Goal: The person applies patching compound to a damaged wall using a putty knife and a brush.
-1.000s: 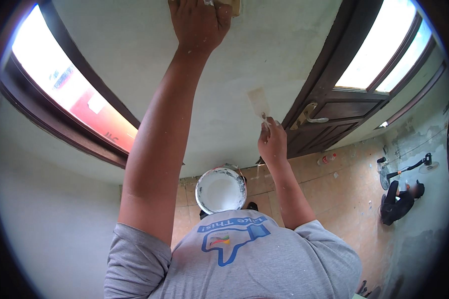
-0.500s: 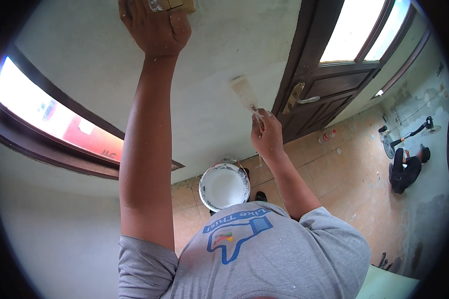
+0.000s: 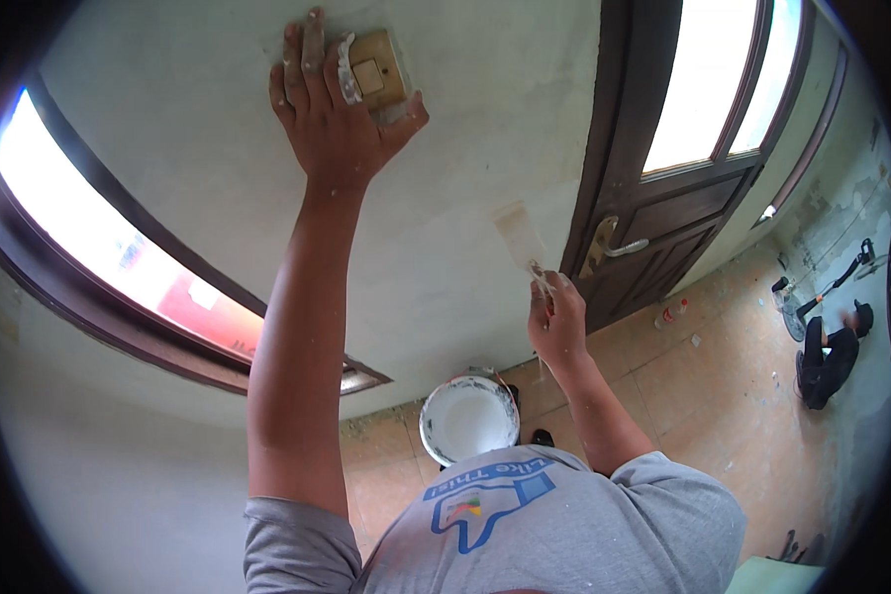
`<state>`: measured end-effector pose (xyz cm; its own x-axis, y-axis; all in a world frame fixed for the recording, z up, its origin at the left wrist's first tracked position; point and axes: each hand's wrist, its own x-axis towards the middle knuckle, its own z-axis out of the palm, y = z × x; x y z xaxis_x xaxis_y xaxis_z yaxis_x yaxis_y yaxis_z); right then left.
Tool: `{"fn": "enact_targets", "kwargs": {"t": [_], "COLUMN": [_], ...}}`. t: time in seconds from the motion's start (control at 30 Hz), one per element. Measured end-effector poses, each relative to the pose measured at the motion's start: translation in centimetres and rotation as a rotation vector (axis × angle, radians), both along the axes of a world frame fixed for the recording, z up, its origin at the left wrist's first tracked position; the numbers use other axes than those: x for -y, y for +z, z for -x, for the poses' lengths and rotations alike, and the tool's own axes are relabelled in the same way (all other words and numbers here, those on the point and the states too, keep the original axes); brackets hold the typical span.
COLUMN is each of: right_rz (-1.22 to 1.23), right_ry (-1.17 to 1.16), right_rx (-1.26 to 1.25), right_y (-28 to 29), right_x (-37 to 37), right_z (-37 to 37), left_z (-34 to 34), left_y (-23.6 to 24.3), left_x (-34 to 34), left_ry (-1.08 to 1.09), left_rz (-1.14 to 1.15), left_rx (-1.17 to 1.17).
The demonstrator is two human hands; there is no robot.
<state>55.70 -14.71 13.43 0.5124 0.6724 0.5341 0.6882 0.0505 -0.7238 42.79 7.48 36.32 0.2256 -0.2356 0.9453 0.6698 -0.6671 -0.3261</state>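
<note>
My left hand [image 3: 339, 129] lies against the pale wall with its fingers spread. It is beside a square, yellowed light switch [image 3: 378, 71], the thumb below the plate and the fingers to its left. White paste clings to the index finger and smears the other fingertips. Lower and to the right, my right hand [image 3: 560, 319] is closed round the handle of a putty knife [image 3: 519, 233]. The knife's wide, pale blade points up, in front of the wall; whether it touches the wall I cannot tell.
A white bucket [image 3: 426, 424] with a smeared rim stands on the tiled floor [image 3: 653, 381] by my feet. A brown door [image 3: 678, 213] is at right, a window frame [image 3: 119, 297] at left. A plastic bottle [image 3: 671, 314] and a crouching person [image 3: 832, 361] near a fan are farther right.
The view has tilted so the whole light switch shows. My left hand's fingers have spread out beside the switch. The right hand still holds the putty knife, blade up.
</note>
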Motion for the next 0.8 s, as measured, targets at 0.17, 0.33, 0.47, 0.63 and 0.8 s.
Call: {"fn": "enact_targets", "kwargs": {"t": [0.17, 0.33, 0.47, 0.63, 0.8], "right_rz": [-0.025, 0.094, 0.001, -0.043, 0.106], "right_ry": [-0.101, -0.103, -0.072, -0.131, -0.062], "right_rx": [0.069, 0.018, -0.034, 0.08, -0.017], "right_y": [-1.8, -1.1, -0.4, -2.2, 0.6], "right_x": [-1.7, -0.7, -0.4, -1.9, 0.1], "right_z": [-1.8, -1.3, -1.3, -2.5, -1.4], "left_z": [-0.7, -0.6, -1.4, -2.1, -3.3], "left_y": [-0.2, -0.2, -0.7, -0.8, -0.6], "left_x": [-0.6, -1.4, -0.7, -0.7, -0.6], "left_ry": [0.001, 0.037, 0.082, 0.04, -0.459], "left_rz": [0.055, 0.018, 0.051, -0.003, 0.089], "left_rx": [-0.01, 0.024, 0.055, 0.065, 0.275]}}
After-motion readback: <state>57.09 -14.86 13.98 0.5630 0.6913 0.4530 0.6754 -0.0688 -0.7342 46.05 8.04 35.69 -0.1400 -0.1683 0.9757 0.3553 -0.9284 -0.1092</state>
